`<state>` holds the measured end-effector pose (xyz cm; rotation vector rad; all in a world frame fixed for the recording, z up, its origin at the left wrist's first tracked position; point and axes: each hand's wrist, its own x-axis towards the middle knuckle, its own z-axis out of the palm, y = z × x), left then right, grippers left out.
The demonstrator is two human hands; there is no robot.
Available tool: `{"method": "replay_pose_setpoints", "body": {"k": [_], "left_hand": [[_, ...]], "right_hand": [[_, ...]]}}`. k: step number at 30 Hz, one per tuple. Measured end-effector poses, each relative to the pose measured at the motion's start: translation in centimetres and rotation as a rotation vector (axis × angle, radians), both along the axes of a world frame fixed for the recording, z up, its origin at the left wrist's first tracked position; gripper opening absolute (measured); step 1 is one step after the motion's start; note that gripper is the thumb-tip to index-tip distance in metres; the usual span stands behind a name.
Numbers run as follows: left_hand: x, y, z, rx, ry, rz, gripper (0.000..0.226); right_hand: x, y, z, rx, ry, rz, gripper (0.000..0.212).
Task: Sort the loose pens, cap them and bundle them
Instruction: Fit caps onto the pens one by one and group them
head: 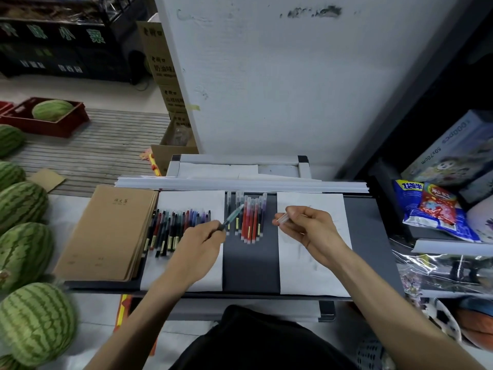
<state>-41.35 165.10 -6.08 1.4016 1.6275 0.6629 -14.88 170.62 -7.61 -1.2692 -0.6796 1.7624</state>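
Left hand (204, 235) grips green pen (231, 218) — right hand (306, 225) pinches cap (282, 218).

Watermelons (25, 204) left — brown notebooks (106, 231), snack bags (432, 206) right.

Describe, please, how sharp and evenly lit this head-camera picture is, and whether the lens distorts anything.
Head view: the wide lens bows the white wall panel; the watermelon at lower left is blurred; the green pen in the left hand and clear cap in the right hand look slightly soft; lighting is flat, with glare on the plastic wrap.
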Motion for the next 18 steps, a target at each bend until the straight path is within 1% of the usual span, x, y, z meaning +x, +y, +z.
{"method": "replay_pose_setpoints", "body": {"k": [3,6,9,11,14,16,18], "left_hand": [[1.1,-1.0,1.9,0.090,-0.010,-0.093,0.038],[1.8,-1.7,2.9,0.188,-0.002,-0.156,0.051],[1.7,-1.7,3.4,0.245,0.053,-0.195,0.045],[1.5,-1.6,3.6,0.267,0.124,-0.224,0.039],[1.0,-1.6,3.8,0.285,0.220,-0.264,0.039],[0.8,-1.6,4.0,0.289,0.251,-0.275,0.042],[0.7,-1.6,4.3,0.297,0.290,-0.287,0.045]], "right_hand": [[-1.1,-1.3,2.1,-0.026,0.067,0.024,0.017],[-1.9,-2.1,3.6,-0.018,0.118,0.082,0.023],[-2.0,-2.5,4.4,0.087,0.101,0.162,0.024],[-1.8,-2.6,4.7,0.200,0.032,0.213,0.022],[-1.4,-2.6,5.4,0.366,-0.186,0.266,0.023],[-1.2,-2.6,5.8,0.418,-0.281,0.293,0.022],[-1.1,-2.7,6.0,0.433,-0.323,0.319,0.020]]}}
